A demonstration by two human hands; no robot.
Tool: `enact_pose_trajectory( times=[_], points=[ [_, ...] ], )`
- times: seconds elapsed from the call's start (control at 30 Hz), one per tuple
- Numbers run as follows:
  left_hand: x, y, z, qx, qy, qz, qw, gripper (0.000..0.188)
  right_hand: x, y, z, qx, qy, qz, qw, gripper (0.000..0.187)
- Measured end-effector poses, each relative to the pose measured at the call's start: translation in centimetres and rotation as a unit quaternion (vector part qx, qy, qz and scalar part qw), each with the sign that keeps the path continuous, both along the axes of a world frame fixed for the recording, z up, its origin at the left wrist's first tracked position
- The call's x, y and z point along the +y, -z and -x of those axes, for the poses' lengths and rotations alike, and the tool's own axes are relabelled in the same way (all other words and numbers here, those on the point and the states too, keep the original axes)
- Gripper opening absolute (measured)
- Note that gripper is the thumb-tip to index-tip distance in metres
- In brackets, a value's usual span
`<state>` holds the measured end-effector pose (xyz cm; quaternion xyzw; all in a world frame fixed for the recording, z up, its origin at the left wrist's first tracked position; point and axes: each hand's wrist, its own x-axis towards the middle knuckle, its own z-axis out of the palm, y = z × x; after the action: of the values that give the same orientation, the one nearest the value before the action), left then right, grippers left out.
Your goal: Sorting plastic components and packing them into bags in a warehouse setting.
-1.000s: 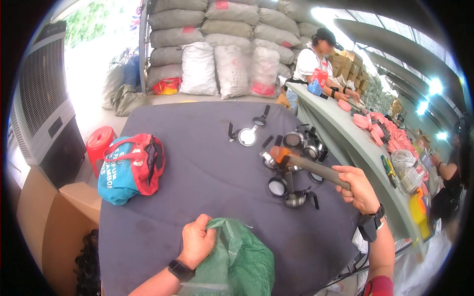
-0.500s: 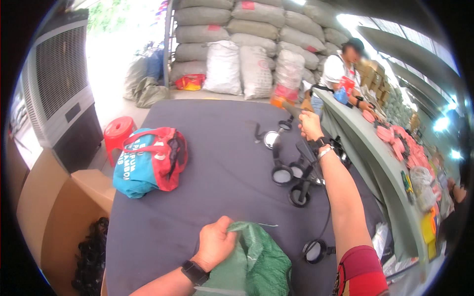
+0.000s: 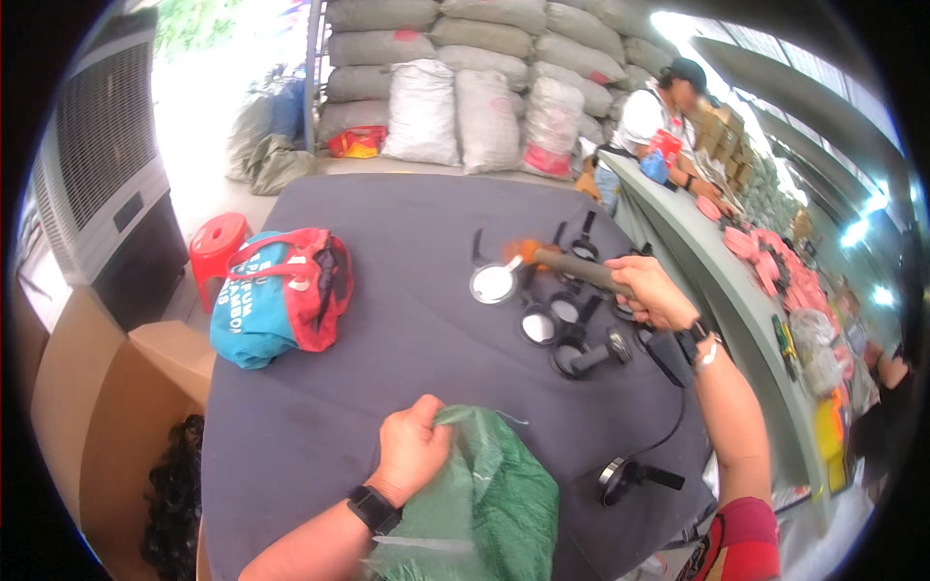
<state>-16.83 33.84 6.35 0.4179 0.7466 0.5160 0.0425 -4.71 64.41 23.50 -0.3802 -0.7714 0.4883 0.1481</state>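
My left hand (image 3: 412, 443) is closed on the top edge of a green woven sack (image 3: 494, 494) at the near edge of the table. My right hand (image 3: 647, 290) grips a stick-like tool with a dark handle (image 3: 581, 269); its orange end is smeared by motion. Under and around that tool lie several round black-rimmed mirror-like pieces (image 3: 539, 325) with black stalks. One with a bright face (image 3: 493, 284) lies by the orange end. Apart from the group, another round piece (image 3: 616, 479) with a stalk rests nearer to me, right of the sack.
On the dark-covered table (image 3: 387, 213) stands a blue and red bag (image 3: 281, 300). A red stool (image 3: 218, 237), cardboard box (image 3: 87, 426) with black parts and air cooler (image 3: 107, 165) are left. Right, a co-worker (image 3: 668, 116) stands at a long bench (image 3: 717, 252). Sacks (image 3: 421, 111) are stacked behind.
My right hand has come nearer and to the right, and the tool now reaches left over the round pieces. Some of these pieces have shifted. My left hand still holds the sack.
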Motion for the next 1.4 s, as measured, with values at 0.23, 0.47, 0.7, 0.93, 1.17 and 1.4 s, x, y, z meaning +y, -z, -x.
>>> enact_pose_trajectory(
  times=[0.23,0.47,0.7,0.93,1.17,1.4],
  points=[
    [-0.3,0.0,-0.3,-0.016,-0.011,-0.023,1.000,0.003,-7.9,-1.7,-11.4,0.102,0.020,0.108,0.989,0.038],
    [-0.2,-0.5,-0.6,0.006,-0.005,-0.042,0.999,0.005,-3.1,-3.0,-10.2,0.286,0.061,0.019,0.956,0.039],
    [0.2,-0.7,-0.4,0.007,0.000,-0.032,0.999,0.004,12.0,0.3,-5.6,0.205,0.204,-0.179,0.940,0.039],
    [-0.3,-0.1,-0.1,-0.021,-0.006,-0.035,0.999,0.005,15.3,4.2,0.3,0.085,0.200,-0.277,0.936,0.033],
    [-0.2,-0.7,-0.5,-0.008,-0.003,-0.038,0.999,0.005,19.1,3.9,0.6,0.038,0.258,-0.340,0.904,0.031],
    [0.1,-0.9,-0.2,-0.016,0.008,-0.041,0.999,0.006,22.8,3.1,-4.6,-0.121,0.228,-0.272,0.927,0.026]
  ],
)
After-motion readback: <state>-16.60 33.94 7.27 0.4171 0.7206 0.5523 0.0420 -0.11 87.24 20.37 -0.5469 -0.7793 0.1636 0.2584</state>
